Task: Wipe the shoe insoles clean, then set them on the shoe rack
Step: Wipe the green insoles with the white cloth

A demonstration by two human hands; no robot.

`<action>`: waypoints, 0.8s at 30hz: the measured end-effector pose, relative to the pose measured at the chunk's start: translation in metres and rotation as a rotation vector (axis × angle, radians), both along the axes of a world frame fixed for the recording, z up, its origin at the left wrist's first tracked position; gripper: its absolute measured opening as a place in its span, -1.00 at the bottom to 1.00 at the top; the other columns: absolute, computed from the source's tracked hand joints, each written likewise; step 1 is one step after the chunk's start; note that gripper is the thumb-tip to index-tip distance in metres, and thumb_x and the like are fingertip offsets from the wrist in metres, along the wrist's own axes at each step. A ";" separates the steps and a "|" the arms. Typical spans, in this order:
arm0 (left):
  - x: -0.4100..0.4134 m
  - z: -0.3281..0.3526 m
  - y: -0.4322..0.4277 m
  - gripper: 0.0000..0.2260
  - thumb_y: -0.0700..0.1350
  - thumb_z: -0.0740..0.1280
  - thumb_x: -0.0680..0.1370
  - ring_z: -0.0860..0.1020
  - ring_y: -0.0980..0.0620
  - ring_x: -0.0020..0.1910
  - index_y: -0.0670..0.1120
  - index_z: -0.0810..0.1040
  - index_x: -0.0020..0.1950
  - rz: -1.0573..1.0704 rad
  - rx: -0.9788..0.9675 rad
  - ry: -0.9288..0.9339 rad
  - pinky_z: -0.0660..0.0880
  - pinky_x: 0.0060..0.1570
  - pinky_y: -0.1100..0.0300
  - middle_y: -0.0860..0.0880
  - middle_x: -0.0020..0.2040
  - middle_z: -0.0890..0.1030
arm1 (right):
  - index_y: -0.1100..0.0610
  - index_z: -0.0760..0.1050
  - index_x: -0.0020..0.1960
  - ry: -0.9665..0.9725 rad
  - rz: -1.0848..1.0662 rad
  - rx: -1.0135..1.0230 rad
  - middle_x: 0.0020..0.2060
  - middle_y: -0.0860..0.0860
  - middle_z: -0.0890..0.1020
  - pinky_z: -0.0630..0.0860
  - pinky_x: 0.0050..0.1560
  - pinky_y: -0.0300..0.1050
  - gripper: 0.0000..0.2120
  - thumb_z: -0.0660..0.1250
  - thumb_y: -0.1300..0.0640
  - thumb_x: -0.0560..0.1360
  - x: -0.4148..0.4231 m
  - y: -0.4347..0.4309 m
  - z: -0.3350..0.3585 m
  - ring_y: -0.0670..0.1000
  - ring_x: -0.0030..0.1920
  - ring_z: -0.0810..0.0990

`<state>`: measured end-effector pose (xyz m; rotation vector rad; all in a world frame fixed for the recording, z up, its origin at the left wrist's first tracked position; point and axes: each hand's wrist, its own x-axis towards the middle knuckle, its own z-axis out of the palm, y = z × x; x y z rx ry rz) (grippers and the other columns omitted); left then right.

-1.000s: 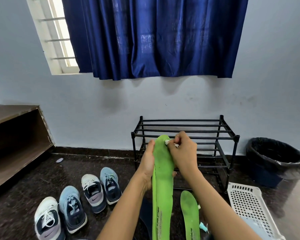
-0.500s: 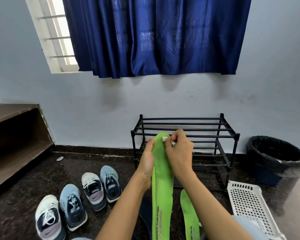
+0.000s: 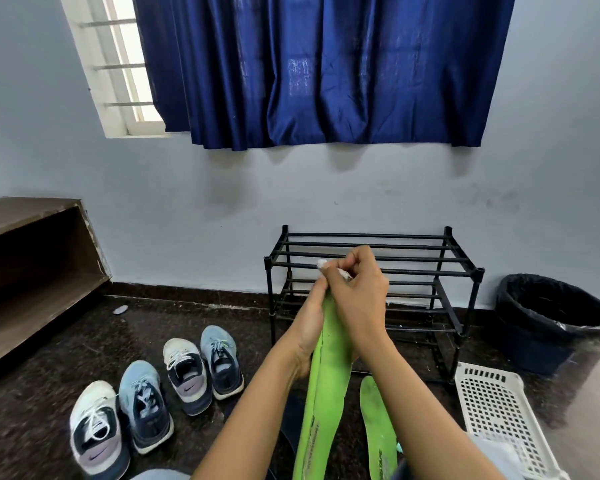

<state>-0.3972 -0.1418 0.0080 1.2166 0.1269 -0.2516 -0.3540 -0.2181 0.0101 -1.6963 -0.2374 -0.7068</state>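
Wiping toe of long lime-green foam insole (image 3: 326, 375), upright before black metal shoe rack (image 3: 413, 244).
Left hand (image 3: 309, 323) clasps its edge; right hand (image 3: 357, 292) pinches a white wad (image 3: 323, 263), probably tissue. Likely light, floppy; grip mid-length.

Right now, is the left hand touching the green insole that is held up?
Touching. The head view shows the left hand gripping the raised green insole along its left edge, with no gap; the right hand pinches a white wipe.

left hand (image 3: 309, 329): bare
right hand (image 3: 359, 292): bare
forearms (image 3: 257, 403): uncovered to frame edge
clothing (image 3: 160, 475): pale blue fabric, glimpsed at bottom edge; garment type not determined
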 end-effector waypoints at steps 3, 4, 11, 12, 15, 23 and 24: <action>0.002 -0.002 -0.001 -0.47 0.19 -0.01 0.65 0.63 0.02 -0.40 -0.16 0.59 -0.06 0.044 -0.041 0.000 0.53 -0.42 0.27 -0.12 -0.36 0.64 | 0.07 0.30 -0.23 -0.032 0.029 -0.035 -0.38 -0.06 0.46 0.31 -0.36 -0.38 -0.71 0.42 0.27 0.40 -0.003 0.008 -0.002 -0.08 -0.35 0.47; 0.002 -0.001 0.000 -0.47 0.19 0.00 0.66 0.63 0.02 -0.40 -0.16 0.59 -0.06 0.051 -0.057 -0.001 0.53 -0.42 0.27 -0.12 -0.36 0.64 | 0.09 0.30 -0.22 -0.033 0.029 -0.039 -0.38 -0.04 0.48 0.31 -0.37 -0.38 -0.72 0.43 0.25 0.40 -0.003 0.008 -0.001 -0.10 -0.37 0.46; 0.005 0.000 -0.004 -0.34 0.25 -0.05 0.63 0.61 -0.02 -0.41 -0.13 0.69 -0.21 0.001 -0.059 0.037 0.51 -0.35 0.23 -0.11 -0.35 0.63 | 0.14 0.31 -0.20 0.005 -0.096 0.011 -0.35 0.04 0.56 0.30 -0.34 -0.29 -0.74 0.41 0.18 0.45 0.012 -0.006 0.001 -0.05 -0.32 0.50; 0.006 0.001 -0.004 -0.33 0.28 -0.04 0.62 0.60 -0.04 -0.37 -0.11 0.71 -0.20 -0.012 -0.057 0.035 0.50 -0.29 0.19 -0.12 -0.31 0.63 | 0.16 0.32 -0.19 0.021 -0.134 0.016 -0.35 0.02 0.53 0.26 -0.34 -0.25 -0.76 0.40 0.19 0.45 0.014 -0.010 0.001 -0.02 -0.32 0.48; 0.007 0.002 -0.001 -0.34 0.35 -0.03 0.58 0.58 -0.09 -0.30 -0.13 0.65 -0.03 -0.053 -0.067 0.060 0.47 -0.19 0.08 -0.16 -0.24 0.63 | 0.18 0.34 -0.16 0.064 -0.197 0.024 -0.34 -0.01 0.48 0.27 -0.35 -0.29 -0.79 0.39 0.21 0.44 0.015 -0.018 0.002 -0.02 -0.31 0.44; 0.010 0.004 0.007 -0.39 0.23 -0.02 0.64 0.60 -0.02 -0.42 -0.14 0.63 -0.20 0.007 -0.094 -0.016 0.52 -0.39 0.25 -0.13 -0.38 0.60 | -0.01 0.25 -0.24 -0.043 0.071 -0.043 -0.32 0.03 0.60 0.41 -0.26 -0.33 -0.66 0.41 0.25 0.42 -0.005 0.001 -0.002 -0.08 -0.27 0.57; 0.011 0.004 0.008 -0.39 0.25 -0.02 0.64 0.60 -0.03 -0.39 -0.15 0.62 -0.17 0.016 -0.097 -0.018 0.53 -0.35 0.22 -0.14 -0.35 0.60 | -0.03 0.24 -0.24 -0.056 0.094 -0.056 -0.31 0.04 0.61 0.42 -0.24 -0.32 -0.65 0.40 0.25 0.42 -0.007 0.002 -0.002 -0.07 -0.26 0.57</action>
